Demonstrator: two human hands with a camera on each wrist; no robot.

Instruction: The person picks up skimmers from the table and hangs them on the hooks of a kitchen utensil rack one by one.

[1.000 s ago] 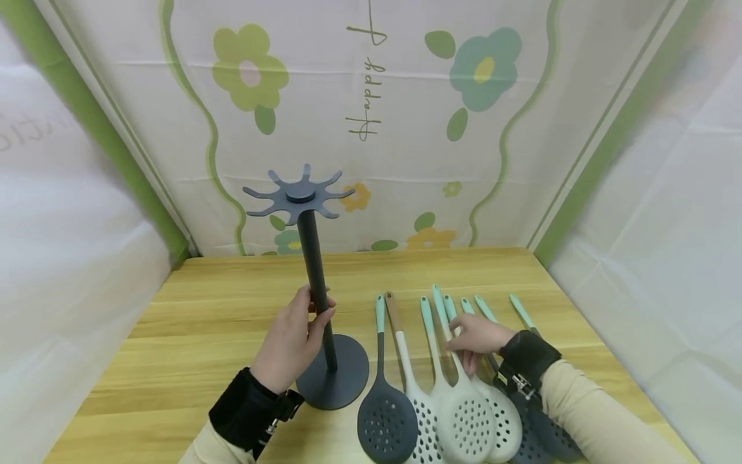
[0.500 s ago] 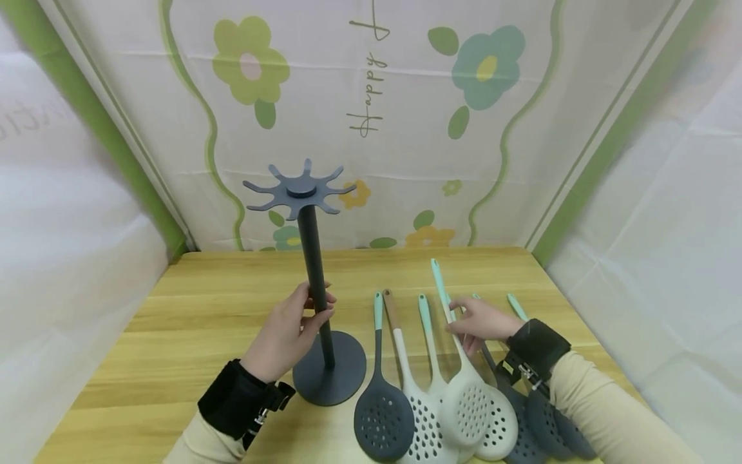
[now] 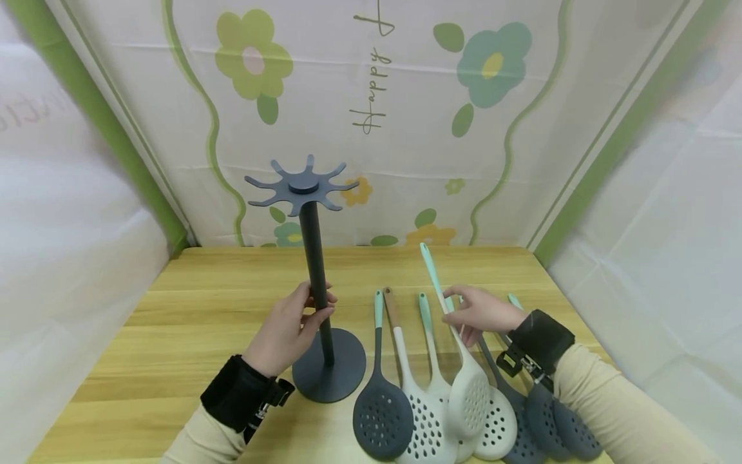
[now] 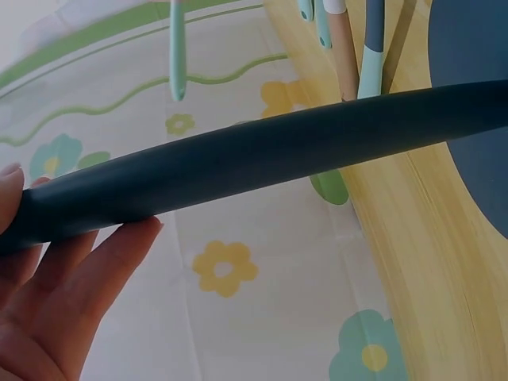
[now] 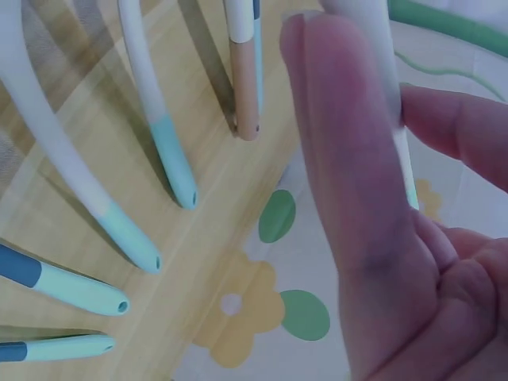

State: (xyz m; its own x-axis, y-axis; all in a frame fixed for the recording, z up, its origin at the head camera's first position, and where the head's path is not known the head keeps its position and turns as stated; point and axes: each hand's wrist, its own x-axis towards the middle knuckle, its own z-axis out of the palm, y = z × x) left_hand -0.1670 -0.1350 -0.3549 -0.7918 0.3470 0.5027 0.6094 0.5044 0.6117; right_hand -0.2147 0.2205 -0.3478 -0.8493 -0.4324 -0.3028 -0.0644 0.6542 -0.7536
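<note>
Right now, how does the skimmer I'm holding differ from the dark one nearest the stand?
The held skimmer is white, the dark skimmer grey. The held skimmer tilts in your right hand; the dark skimmer lies on the table. Both have perforated heads, mint handle ends.

Flowered cloth (image 3: 411, 148) behind wooden tabletop (image 3: 197, 322)

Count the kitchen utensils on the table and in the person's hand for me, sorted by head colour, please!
Dark grey utensils: 4
White utensils: 4, including the one in the right hand
Total: 8
</note>
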